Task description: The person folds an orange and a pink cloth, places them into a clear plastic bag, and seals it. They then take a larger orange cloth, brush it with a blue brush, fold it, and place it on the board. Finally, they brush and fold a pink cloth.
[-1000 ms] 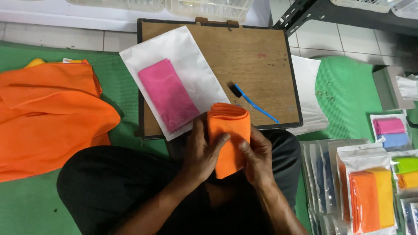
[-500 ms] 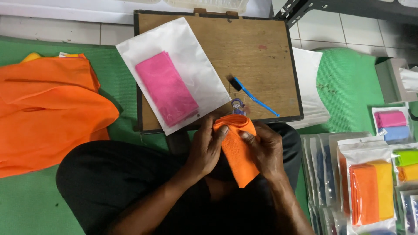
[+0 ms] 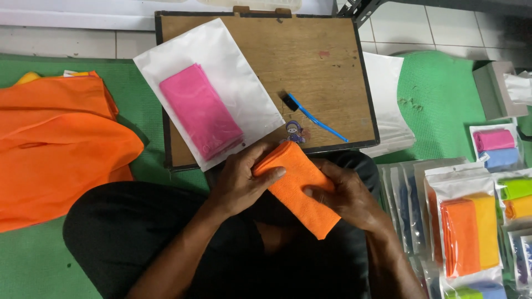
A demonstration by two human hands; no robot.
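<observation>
A folded orange cloth (image 3: 297, 185) is gripped between the fingers of the left hand (image 3: 239, 182) and right hand (image 3: 346, 195), just below the wooden worktop (image 3: 321, 72).

A white flat pouch (image 3: 221, 72) holding pink cloth lies above the fingers (image 3: 274, 173); clear pouches (image 3: 471, 232) of coloured cloths lie right of them

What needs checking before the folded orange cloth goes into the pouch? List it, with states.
1. Folded orange cloth gripped by both the left hand and the right hand: ok.
2. Cloth folded flat and narrow: ok.
3. White pouch lying flat on the wooden board: ok.
4. Pink cloth already inside the pouch: ok.
5. Pouch mouth open: cannot tell.
6. Blue brush apart from the pouch: ok.
</observation>
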